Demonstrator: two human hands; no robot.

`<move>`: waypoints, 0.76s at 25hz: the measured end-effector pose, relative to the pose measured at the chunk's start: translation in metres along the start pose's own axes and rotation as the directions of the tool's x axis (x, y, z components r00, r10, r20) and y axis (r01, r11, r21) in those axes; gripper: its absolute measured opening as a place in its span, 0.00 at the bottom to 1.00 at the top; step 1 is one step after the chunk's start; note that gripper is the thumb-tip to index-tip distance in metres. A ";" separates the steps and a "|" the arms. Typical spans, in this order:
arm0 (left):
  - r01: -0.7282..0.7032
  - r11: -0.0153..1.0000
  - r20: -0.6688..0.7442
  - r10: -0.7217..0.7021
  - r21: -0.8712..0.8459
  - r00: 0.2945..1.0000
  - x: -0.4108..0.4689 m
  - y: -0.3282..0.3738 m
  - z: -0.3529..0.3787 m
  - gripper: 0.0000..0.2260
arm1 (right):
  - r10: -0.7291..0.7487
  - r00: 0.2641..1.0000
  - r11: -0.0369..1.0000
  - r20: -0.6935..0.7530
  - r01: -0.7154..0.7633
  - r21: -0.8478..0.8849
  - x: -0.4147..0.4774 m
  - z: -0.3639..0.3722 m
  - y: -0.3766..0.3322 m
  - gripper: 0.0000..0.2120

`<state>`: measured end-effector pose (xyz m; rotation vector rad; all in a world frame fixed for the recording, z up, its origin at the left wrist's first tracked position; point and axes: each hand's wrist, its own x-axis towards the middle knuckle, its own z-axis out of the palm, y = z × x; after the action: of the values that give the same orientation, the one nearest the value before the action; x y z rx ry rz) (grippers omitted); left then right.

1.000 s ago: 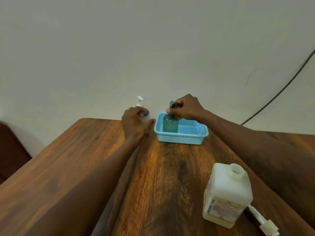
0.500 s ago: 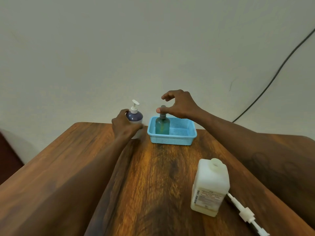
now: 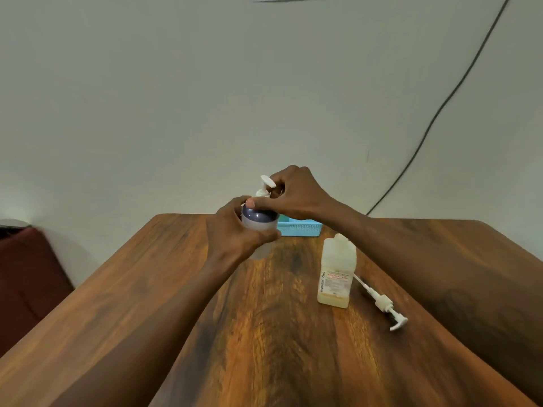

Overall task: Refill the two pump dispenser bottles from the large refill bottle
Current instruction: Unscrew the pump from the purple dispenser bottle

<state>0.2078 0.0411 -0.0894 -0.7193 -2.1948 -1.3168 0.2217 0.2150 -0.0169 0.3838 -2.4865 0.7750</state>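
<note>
White pump bottle (image 3: 260,223) now lifted in left hand (image 3: 235,233) grip, right hand (image 3: 296,195) moved onto its pump.

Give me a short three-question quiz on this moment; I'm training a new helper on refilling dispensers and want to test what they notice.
1. True or false: the refill bottle stands open, with its pump lying on the table beside it.
2. What does the left hand hold? A) the basket B) the pump bottle C) the refill bottle
3. Fill in: the right hand grips the white ____ of the pump bottle.

Key
1. True
2. B
3. pump head

The basket sits behind the hands, mostly hidden, so its contents cannot be seen.
</note>
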 end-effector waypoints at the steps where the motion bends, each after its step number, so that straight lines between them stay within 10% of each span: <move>1: 0.008 1.000 0.027 -0.007 -0.006 1.000 -0.011 0.010 -0.004 0.27 | 0.002 1.000 1.000 -0.003 -0.002 0.000 -0.011 -0.003 -0.007 0.23; 9: 0.260 0.944 0.504 -0.125 -0.206 0.855 -0.054 0.059 -0.047 0.25 | -0.013 0.979 0.996 0.203 -0.006 0.094 -0.077 -0.042 -0.038 0.05; 13: 0.181 0.980 0.435 -0.128 -0.082 0.891 -0.071 0.074 -0.056 0.25 | 0.022 0.925 0.963 0.380 -0.122 0.240 -0.092 -0.059 -0.038 0.29; 19: 0.001 0.990 0.344 -0.051 0.141 0.938 -0.092 0.080 -0.045 0.29 | 0.046 0.973 0.980 0.224 0.000 -0.198 -0.091 -0.044 -0.047 0.16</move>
<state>0.3342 0.0146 -0.0773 -0.9291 -2.5519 -1.0998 0.3328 0.2143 -0.0141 0.3912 -2.7573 0.5096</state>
